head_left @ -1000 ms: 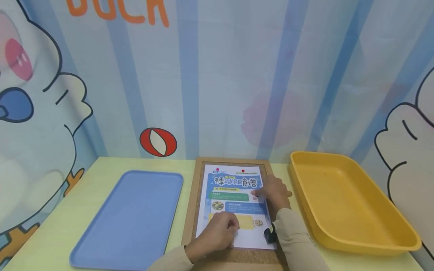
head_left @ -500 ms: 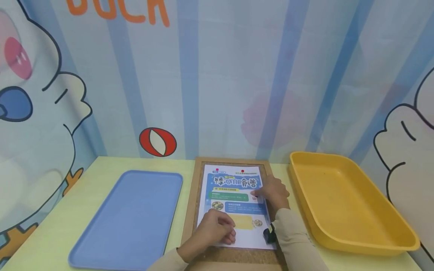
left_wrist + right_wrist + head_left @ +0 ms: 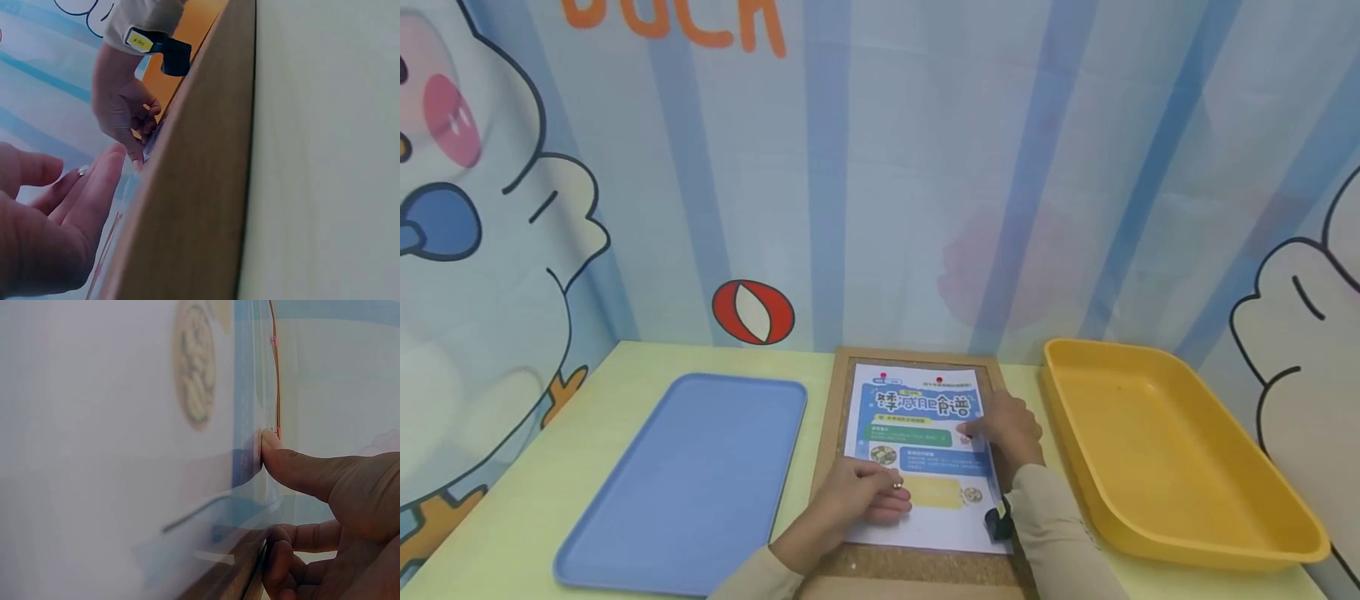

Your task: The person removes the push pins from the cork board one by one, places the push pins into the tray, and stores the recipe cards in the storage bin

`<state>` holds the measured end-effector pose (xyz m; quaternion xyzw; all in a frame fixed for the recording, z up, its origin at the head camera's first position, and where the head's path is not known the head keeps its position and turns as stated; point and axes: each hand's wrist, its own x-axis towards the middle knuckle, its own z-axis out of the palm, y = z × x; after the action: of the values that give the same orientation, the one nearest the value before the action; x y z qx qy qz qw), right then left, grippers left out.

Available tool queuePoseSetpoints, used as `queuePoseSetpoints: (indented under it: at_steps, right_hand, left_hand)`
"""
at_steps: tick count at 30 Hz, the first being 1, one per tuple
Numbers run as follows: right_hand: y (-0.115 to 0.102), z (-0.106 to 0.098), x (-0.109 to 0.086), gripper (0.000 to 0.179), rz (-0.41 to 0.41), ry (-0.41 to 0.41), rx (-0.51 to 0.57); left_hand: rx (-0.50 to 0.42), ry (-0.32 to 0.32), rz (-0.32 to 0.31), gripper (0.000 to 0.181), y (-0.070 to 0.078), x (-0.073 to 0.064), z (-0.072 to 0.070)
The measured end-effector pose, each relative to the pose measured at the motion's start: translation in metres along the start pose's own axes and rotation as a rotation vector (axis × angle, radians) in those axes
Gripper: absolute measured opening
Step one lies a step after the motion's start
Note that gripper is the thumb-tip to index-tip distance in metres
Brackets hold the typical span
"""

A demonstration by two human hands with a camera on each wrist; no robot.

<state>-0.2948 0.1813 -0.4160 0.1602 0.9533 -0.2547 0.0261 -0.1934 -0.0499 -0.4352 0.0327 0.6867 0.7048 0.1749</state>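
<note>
A white and blue printed sheet (image 3: 943, 529) lies on a wood-framed cork board (image 3: 925, 567), with red pushpins (image 3: 939, 380) at its top edge. My right hand (image 3: 1009, 427) grips the board's right side. Its thumb (image 3: 294, 465) presses on the sheet while the other fingers curl at the board's edge. Over the lower left of the sheet, my left hand (image 3: 853, 496) is turned partly palm up. A small shiny metal piece (image 3: 898, 484) sits between its thumb and fingers, too small to tell its kind; the left wrist view shows the same piece (image 3: 83, 170) at the fingers.
To the left of the board lies a flat blue tray (image 3: 692, 483). A deeper yellow tray (image 3: 1180, 450) stands to the right, near the right forearm. Behind the yellow table (image 3: 647, 367) hangs a striped, printed backdrop (image 3: 895, 183).
My left hand has shifted slightly left and up and rolled its palm upward, bringing the small shiny piece into view. The right hand keeps its hold on the board.
</note>
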Motion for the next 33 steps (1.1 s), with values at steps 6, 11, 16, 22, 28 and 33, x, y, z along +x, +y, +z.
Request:
queuePoseSetpoints:
  at_steps: [6,11,16,22,28,33]
  right_hand:
    - [0.004,-0.003,-0.001,0.061,-0.032,-0.002,0.013]
    - [-0.001,-0.007,-0.003,0.06,-0.024,-0.006,0.023]
    - [-0.005,-0.009,-0.003,0.063,-0.012,-0.004,0.017]
    - [-0.004,-0.01,-0.001,0.061,-0.013,0.0,0.009]
    - [-0.003,-0.007,-0.002,0.059,-0.006,-0.009,0.016]
    - [0.001,-0.004,-0.003,0.059,-0.01,-0.012,0.02]
  left_hand:
    - [-0.002,0.039,-0.028,0.033,0.012,0.0,-0.008]
    - [-0.001,0.092,-0.024,0.033,0.019,0.0,-0.014]
    - [-0.005,0.155,-0.007,0.034,0.02,0.001,-0.021]
    - [-0.015,0.219,0.005,0.035,0.022,-0.001,-0.03]
    - [-0.038,0.275,-0.003,0.031,0.021,-0.006,-0.043]
    - [0.018,0.314,-0.017,0.032,0.021,-0.01,-0.055]
